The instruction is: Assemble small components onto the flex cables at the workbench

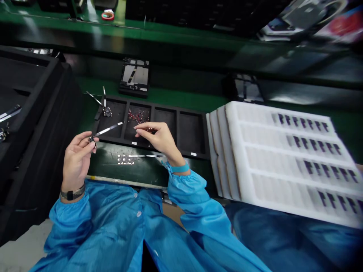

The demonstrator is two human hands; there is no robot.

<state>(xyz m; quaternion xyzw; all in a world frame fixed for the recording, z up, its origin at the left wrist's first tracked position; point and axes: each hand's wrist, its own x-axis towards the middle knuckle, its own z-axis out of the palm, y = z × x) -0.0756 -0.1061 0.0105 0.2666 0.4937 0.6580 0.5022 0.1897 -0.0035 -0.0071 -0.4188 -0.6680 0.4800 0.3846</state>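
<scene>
My left hand (76, 160) is closed on a small circuit board with a flex cable (109, 129), whose silvery ribbon points right over a black divided tray (177, 150). My right hand (160, 138) is pinched above the tray's second compartment; anything between its fingertips is too small to make out. Just beyond those fingertips, tiny red parts (137, 115) lie scattered in that compartment. More flex-cable boards (107, 111) rest in the first compartment, their ribbons sticking up. On the green bench in front, a row of small boards (125, 160) lies beside a long ribbon.
White foam trays (246, 151) stand stacked at right, holding rows of dark parts. Black foam trays (61, 94) rise at left. Behind the divided tray sit a black device (134, 77) and another blurred one (245, 87). A roll of red tape (107, 15) lies on the shelf.
</scene>
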